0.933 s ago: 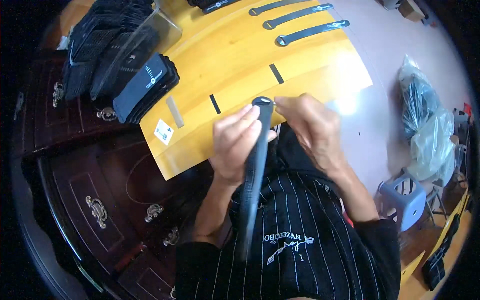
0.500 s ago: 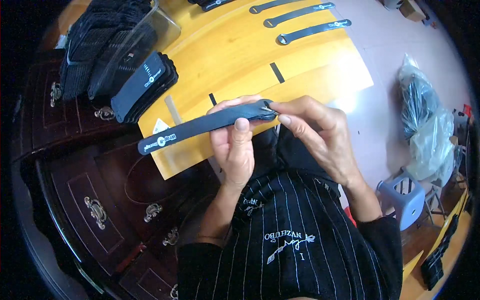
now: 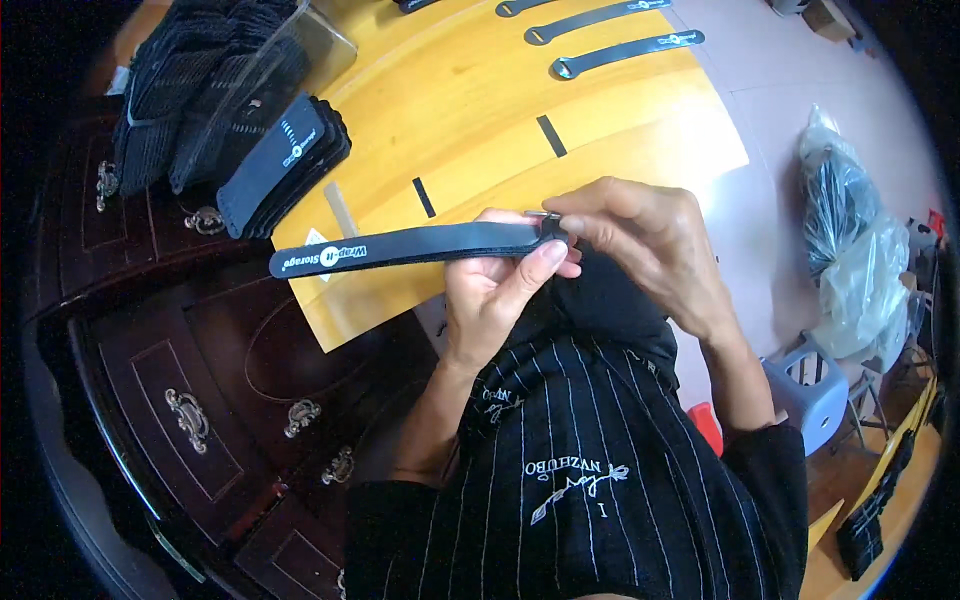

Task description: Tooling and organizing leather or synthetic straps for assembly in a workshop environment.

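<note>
My left hand [image 3: 487,305] is closed around a few layered black straps [image 3: 410,246], thumb on top near their right end. The straps stretch out to the left, nearly level, with white printing at the far rounded end. At their right end my right hand [image 3: 655,245] pinches a small shiny metal piece [image 3: 544,214] between thumb and forefinger. It sits at the top strap's end; its exact shape is too small to tell. Behind the hands, several similar straps [image 3: 625,55] lie flat in a row on the yellow tabletop [image 3: 450,100].
A stack of black straps [image 3: 285,165] lies at the table's left edge, beside a clear plastic bin [image 3: 325,40] and large black bundles [image 3: 200,90]. Dark wooden drawers [image 3: 180,370] stand at left. A blue stool [image 3: 808,395] and plastic-wrapped bundles [image 3: 850,240] are on the right.
The straps have turned closer to level, their left end rising. My left thumb has shifted right toward the strap end, and the metal piece now stands up above the strap in my right fingers.
</note>
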Tool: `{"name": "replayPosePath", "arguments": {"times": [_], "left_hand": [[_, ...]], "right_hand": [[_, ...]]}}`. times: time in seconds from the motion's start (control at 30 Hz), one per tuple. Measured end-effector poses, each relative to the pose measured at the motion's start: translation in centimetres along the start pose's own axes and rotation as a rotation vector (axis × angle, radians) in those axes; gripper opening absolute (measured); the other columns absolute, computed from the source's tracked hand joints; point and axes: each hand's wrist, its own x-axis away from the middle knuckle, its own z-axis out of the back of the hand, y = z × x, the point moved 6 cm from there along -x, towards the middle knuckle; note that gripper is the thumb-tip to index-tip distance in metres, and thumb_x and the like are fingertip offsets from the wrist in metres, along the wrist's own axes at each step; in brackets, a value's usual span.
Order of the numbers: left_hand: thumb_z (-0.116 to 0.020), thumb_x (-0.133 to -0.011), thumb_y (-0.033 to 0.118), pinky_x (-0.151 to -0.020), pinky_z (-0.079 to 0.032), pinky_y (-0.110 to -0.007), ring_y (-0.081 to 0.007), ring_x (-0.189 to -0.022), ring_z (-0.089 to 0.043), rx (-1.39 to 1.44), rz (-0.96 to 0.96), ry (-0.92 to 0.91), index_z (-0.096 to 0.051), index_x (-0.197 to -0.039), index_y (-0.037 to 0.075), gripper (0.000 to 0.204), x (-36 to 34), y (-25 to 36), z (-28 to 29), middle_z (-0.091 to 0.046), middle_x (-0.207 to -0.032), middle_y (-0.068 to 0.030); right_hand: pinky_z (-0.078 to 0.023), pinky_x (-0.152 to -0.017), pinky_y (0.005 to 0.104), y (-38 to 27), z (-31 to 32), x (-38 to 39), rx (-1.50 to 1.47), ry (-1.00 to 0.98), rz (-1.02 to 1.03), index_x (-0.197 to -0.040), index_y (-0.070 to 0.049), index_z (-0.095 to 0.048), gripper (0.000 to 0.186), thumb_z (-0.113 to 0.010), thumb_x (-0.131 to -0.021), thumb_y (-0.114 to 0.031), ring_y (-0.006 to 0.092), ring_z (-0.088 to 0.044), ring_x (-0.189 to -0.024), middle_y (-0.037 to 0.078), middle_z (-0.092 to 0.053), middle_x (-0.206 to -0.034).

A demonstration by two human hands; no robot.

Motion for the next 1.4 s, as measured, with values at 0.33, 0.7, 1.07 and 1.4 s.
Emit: {"name": "replayPosePath", "arguments": {"times": [0.33, 0.7, 1.07, 1.4], "left_hand": [[-0.047, -0.088, 0.004, -0.072, -0.056, -0.033, -0.0225, -0.077, -0.065, 0.008, 0.180, 0.063, -0.055, -0.092, -0.008, 0.015, 0.7, -0.3, -0.2, -0.064, -0.088, -0.0183], [-0.032, -0.099, 0.037, -0.039, -0.038, -0.025, -0.0089, -0.045, -0.038, 0.309, 0.143, 0.091, -0.042, -0.093, 0.010, 0.030, 1.0, -0.6, 0.1, -0.041, -0.065, -0.0014], [-0.016, -0.091, 0.068, -0.033, -0.034, -0.021, -0.0075, -0.039, -0.031, 0.287, 0.392, -0.230, -0.041, -0.081, 0.006, 0.067, 2.1, -1.1, -3.2, -0.039, -0.056, -0.0003], [-0.034, -0.100, 0.045, -0.037, -0.030, -0.019, -0.0038, -0.040, -0.037, -0.253, 0.617, -0.510, -0.046, -0.075, 0.006, 0.048, 4.4, -3.5, -5.4, -0.039, -0.054, 0.0030]], "right_hand": [[-0.047, -0.049, 0.0335, -3.1, -1.5, -1.7, 0.449, 0.029, 0.406, -0.094, -0.016, -0.065, 0.026, -0.066, -0.069, -0.018, 0.0207, -0.062, -0.064, 0.002, -0.056, -0.067], [-0.050, -0.062, 0.0281, -2.9, 1.6, -1.0, 0.077, -0.070, 0.104, -0.112, -0.008, -0.064, 0.041, -0.074, -0.078, -0.028, 0.0149, -0.062, -0.070, 0.008, -0.066, -0.086], [-0.047, -0.056, 0.0285, -2.0, -0.4, 0.2, -0.202, -0.023, 0.134, -0.084, -0.001, -0.066, 0.019, -0.072, -0.080, -0.018, 0.0110, -0.060, -0.066, 0.003, -0.059, -0.072], [-0.026, -0.048, 0.0178, 11.2, 17.3, 0.0, -0.249, 0.708, -0.275, -0.091, -0.012, -0.071, 0.025, -0.074, -0.078, -0.033, 0.0007, -0.037, -0.055, -0.008, -0.053, -0.066]]}}
